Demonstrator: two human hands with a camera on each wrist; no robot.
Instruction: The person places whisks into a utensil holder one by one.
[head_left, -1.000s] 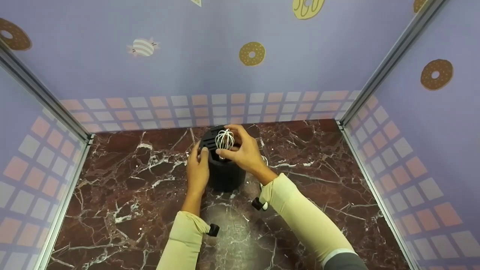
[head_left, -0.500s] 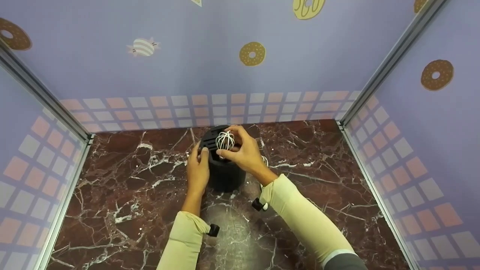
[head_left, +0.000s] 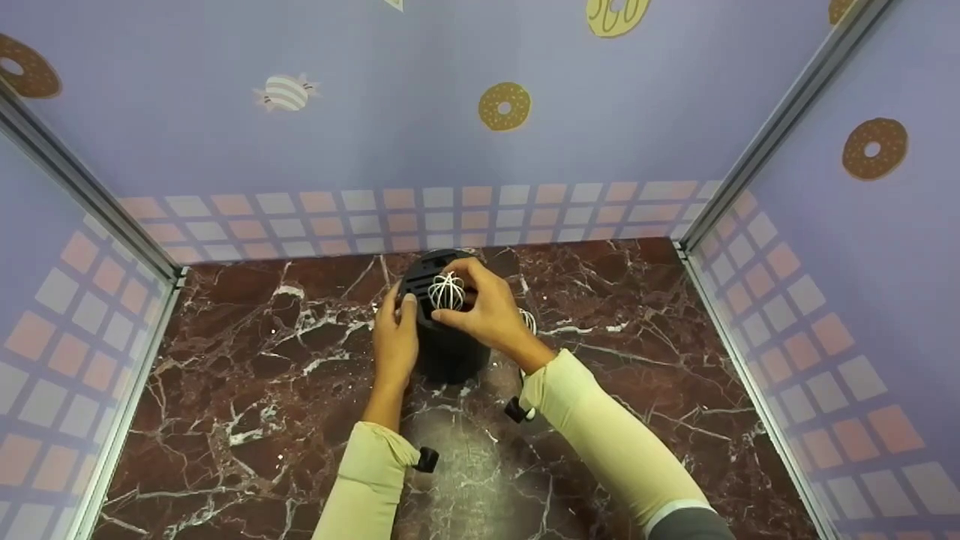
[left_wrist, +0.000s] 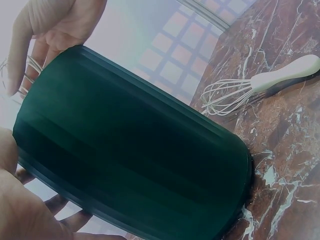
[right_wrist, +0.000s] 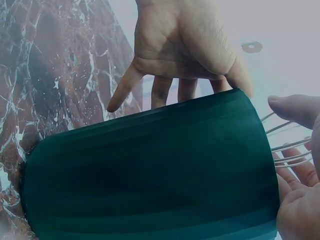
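Lilac walls (head_left: 405, 150) printed with doughnuts, a sweet and a band of pink and pale squares, joined by grey metal corner strips (head_left: 784, 127), enclose a red-brown, white-veined marbled tabletop (head_left: 240, 405) with a dull sheen. On it, near the back wall, stands an upright dark holder (head_left: 454, 356), gripped around its side by the left hand (head_left: 394, 345), while the right hand (head_left: 491, 307) curls narrowly around a whisk (head_left: 447, 291), wires up, at its slotted top. A second whisk (left_wrist: 260, 83) lies on the marbling beside the holder.

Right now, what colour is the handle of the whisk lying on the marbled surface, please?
The handle is off-white, clearest in the left wrist view.
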